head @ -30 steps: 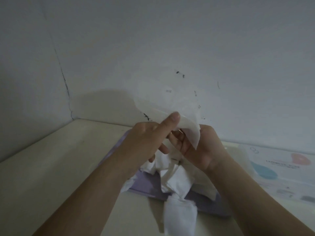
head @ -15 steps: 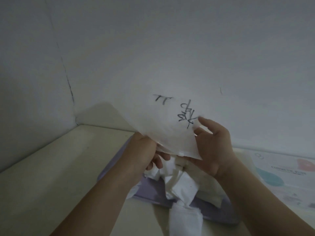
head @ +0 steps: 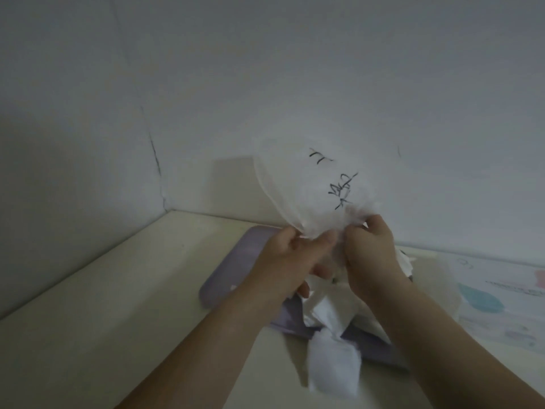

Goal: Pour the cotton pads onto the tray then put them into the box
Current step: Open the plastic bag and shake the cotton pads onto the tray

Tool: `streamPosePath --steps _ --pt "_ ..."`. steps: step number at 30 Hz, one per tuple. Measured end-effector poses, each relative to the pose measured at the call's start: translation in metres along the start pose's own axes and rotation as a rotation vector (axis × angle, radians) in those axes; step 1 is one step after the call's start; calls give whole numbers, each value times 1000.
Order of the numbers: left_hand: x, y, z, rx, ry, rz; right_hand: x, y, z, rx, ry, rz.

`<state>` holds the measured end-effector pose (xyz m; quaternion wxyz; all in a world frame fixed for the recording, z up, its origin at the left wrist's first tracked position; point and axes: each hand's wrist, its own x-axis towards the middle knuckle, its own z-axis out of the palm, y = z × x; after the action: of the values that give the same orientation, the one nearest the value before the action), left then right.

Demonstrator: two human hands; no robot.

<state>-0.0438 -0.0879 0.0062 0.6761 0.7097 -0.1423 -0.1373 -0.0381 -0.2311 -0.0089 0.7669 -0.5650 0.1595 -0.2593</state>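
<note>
A thin, translucent white plastic bag (head: 309, 196) marked with black handwriting is held above a lavender tray (head: 230, 273). The bag's long axis stands roughly upright. Its broad end points up and away toward the wall (head: 295, 69) behind the tray, and its bunched lower end points down at the tray.

That lower end is pinched from both sides. The left hand (head: 292, 261) has its grip closed on the bag's left part, with thumb and fingers curled around the film. The right hand (head: 371, 255) has its grip closed on the right part in the same way. The two hands are held just beside each other, directly above the tray's middle.

White cotton pads (head: 330, 314) are heaped loosely on the tray beneath the hands. The heap runs from under the hands toward the tray's near edge. One rectangular pad (head: 333, 367) lies across that near edge. Its long axis points toward the viewer and its near end rests on the pale worktop (head: 118, 305).

To the right of the tray, a flat printed sheet or pack (head: 501, 305) with teal and pink shapes lies on the worktop. Its nature cannot be told through the blur.
</note>
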Motion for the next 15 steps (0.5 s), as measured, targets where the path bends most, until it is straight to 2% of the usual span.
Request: streamPosePath --steps 3,6,10,15 --pt "1 2 -10 50 198 22 -23 -8 9 30 -178 -19" --pt "-1 6 -36 -22 302 16 -35 -20 12 47 -320 49" --pt "4 -1 -85 -96 449 -41 -46 -21 21 -53 -322 243" --pt "8 -20 -129 -356 522 -141 -73 -8 50 -138 -415 310"
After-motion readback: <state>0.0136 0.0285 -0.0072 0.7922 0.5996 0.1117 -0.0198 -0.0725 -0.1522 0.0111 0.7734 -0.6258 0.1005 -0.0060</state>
